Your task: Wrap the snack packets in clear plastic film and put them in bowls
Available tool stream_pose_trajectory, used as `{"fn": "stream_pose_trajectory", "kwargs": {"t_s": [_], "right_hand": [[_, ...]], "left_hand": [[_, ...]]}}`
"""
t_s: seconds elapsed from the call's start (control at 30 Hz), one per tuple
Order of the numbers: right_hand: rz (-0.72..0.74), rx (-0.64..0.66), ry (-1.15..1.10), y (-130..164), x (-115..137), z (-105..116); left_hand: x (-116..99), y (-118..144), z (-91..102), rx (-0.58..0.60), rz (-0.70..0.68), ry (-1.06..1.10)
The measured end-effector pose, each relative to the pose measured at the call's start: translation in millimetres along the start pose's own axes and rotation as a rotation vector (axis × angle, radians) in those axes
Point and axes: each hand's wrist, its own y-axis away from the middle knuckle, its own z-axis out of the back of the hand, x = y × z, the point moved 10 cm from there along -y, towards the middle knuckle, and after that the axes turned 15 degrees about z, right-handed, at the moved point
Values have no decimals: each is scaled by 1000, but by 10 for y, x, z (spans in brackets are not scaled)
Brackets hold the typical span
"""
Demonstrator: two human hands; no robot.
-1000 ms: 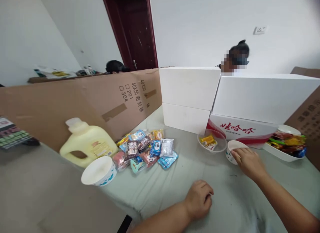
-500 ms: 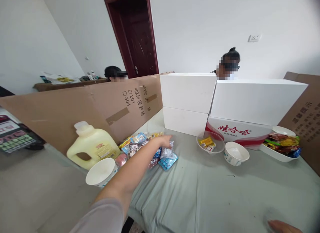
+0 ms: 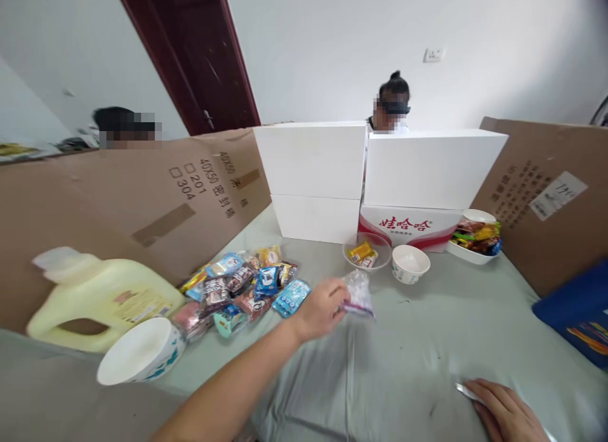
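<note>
My left hand (image 3: pixel 319 308) holds a clear silvery snack packet (image 3: pixel 358 294) just above the pale green cloth, to the right of a pile of wrapped snacks (image 3: pixel 240 285). Beyond the packet stand a clear bowl (image 3: pixel 367 252) with yellow sweets and an empty white paper bowl (image 3: pixel 411 263). My right hand (image 3: pixel 504 413) rests flat on the cloth at the lower right, its fingers apart, touching a small pale thing at its fingertips that I cannot make out.
A yellow detergent jug (image 3: pixel 102 294) and a white paper bowl (image 3: pixel 137 351) sit at the left. White boxes (image 3: pixel 380 170) and cardboard sheets (image 3: pixel 156 201) wall the table. A white dish of snacks (image 3: pixel 474 239) stands at the right, with a blue bag (image 3: pixel 577 309) nearer. Two people sit behind the walls.
My left hand reached into the snack pile, took the clear packet and carried it right. My right hand left the white bowl and dropped to the cloth. The view swung left.
</note>
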Motion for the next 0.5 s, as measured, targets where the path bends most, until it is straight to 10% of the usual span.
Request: {"fn": "stream_pose_trajectory", "kwargs": {"t_s": [0.2, 0.5], "right_hand": [[-84, -12, -95, -440, 325, 349], [149, 167, -183, -1954, 1784, 282]], "left_hand": [[-205, 826, -677, -27, -29, 146], [-258, 878, -554, -86, -56, 170]]}}
